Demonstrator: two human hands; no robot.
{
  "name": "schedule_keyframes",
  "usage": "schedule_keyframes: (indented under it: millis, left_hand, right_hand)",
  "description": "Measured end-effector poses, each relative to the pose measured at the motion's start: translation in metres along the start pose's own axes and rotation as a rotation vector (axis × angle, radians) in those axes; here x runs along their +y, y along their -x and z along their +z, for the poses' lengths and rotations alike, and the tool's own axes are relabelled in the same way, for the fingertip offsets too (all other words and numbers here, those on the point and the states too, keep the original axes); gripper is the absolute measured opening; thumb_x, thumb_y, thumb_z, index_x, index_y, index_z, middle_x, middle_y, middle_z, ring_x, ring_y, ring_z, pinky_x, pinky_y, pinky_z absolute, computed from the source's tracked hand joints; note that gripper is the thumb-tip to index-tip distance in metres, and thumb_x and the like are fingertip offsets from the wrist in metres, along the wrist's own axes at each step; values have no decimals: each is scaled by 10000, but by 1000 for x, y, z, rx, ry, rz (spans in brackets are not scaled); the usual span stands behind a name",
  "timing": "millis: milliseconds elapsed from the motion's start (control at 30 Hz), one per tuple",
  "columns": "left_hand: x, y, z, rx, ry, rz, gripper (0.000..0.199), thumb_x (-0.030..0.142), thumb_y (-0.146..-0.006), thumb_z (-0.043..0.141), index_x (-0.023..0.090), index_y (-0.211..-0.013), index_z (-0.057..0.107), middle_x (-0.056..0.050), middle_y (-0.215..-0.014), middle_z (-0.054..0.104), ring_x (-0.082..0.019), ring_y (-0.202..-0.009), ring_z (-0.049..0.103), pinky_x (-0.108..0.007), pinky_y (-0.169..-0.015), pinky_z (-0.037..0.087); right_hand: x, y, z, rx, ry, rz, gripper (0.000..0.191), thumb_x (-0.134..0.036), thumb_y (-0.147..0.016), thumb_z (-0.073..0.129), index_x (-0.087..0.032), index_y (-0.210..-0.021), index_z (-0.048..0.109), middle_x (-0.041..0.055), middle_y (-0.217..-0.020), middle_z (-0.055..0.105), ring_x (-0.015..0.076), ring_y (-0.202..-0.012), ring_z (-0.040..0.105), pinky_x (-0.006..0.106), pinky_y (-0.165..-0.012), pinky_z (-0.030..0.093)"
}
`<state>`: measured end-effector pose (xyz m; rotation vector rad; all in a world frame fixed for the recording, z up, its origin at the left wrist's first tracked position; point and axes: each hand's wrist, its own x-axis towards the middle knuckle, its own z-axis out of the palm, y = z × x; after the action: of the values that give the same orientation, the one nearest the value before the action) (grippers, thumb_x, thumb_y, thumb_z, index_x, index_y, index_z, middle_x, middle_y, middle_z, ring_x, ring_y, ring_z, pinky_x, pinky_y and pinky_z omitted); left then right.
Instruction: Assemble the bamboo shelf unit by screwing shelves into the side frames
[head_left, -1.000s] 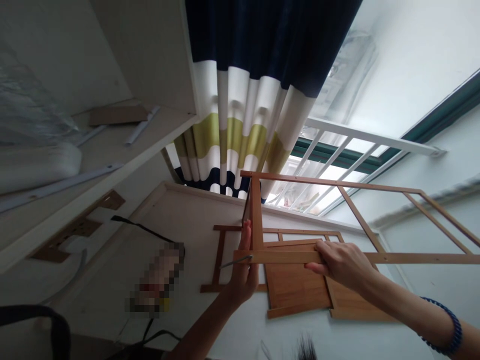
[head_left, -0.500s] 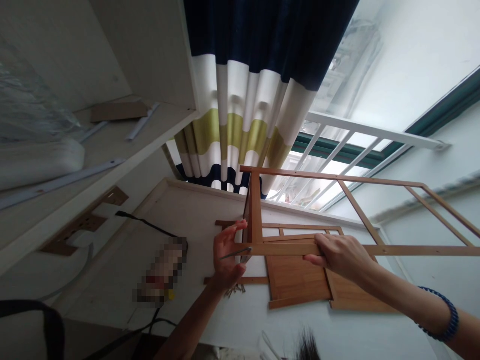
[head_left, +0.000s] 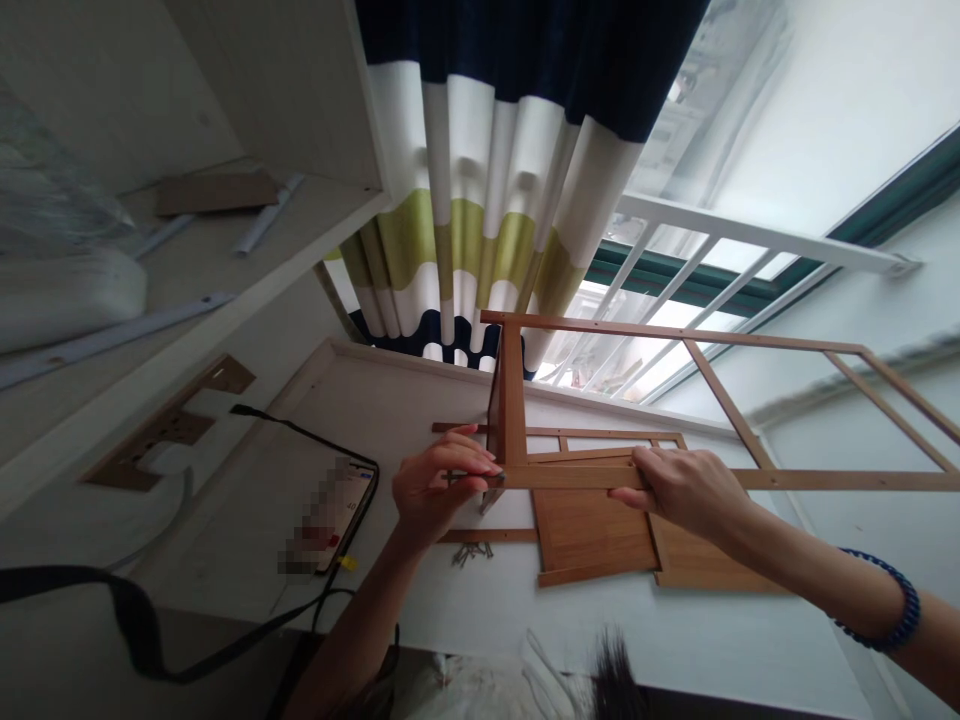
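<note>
A slatted wooden frame is held up above the white tabletop. My right hand grips its near rail, thumb below and fingers over the top. At the rail's left end, my left hand pinches a thin metal hex key between thumb and fingers. The key's tip meets the rail end beside the crosspiece; how it sits there is partly hidden by the fingers. Below the frame lie wooden panels and a small heap of screws.
A phone with a black cable lies on the white tabletop to the left. Beyond it are wall sockets with plugs. A white shelf juts in at upper left. A striped curtain and white railing stand behind.
My left hand has gone from spread fingers around the hex key to a pinch on it. The frame and my right hand stay nearly in place; the view has shifted slightly.
</note>
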<state>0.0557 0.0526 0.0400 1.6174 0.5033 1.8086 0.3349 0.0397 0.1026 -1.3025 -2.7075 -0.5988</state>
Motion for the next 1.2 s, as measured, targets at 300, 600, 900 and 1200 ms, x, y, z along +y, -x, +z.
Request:
schedule_keyframes:
  millis: [300, 600, 900, 1200]
  left_hand:
    - [-8, -27, -4, -236, 225, -250, 54, 202, -747, 620, 180, -786, 590, 19, -622, 638, -113, -636, 574, -385, -939, 380]
    - [-7, -37, -5, -456, 72, -354, 263, 269, -854, 429, 198, -1097, 505, -69, -983, 559, -164, -959, 521, -324, -883, 397]
    - [-9, -25, 0, -35, 72, -413, 327, 202, -659, 696, 192, -931, 516, 10, -837, 522, -87, -805, 522, -209, -801, 438]
    - [19, -31, 7, -35, -74, -626, 220, 194, -675, 676, 169, -891, 644, -44, -900, 668, -129, -810, 617, -232, -728, 529]
  right_hand:
    - [1, 0, 1, 4, 10, -15, 581, -592, -876, 199, -132, -622, 446, 11, -460, 486, 94, -361, 423, 212, -449, 87]
    - [-1, -1, -2, -19, 39, -2, 597, -593, -878, 171, -133, -615, 447, 20, -468, 492, 94, -360, 422, 213, -449, 76]
    - [0, -1, -4, -8, 17, -27, 576, -582, -879, 194, -134, -623, 451, 8, -466, 491, 110, -364, 453, 195, -443, 86]
    - [2, 1, -1, 7, 26, -32, 579, -580, -879, 188, -136, -615, 449, 7, -461, 491, 120, -356, 464, 194, -429, 93]
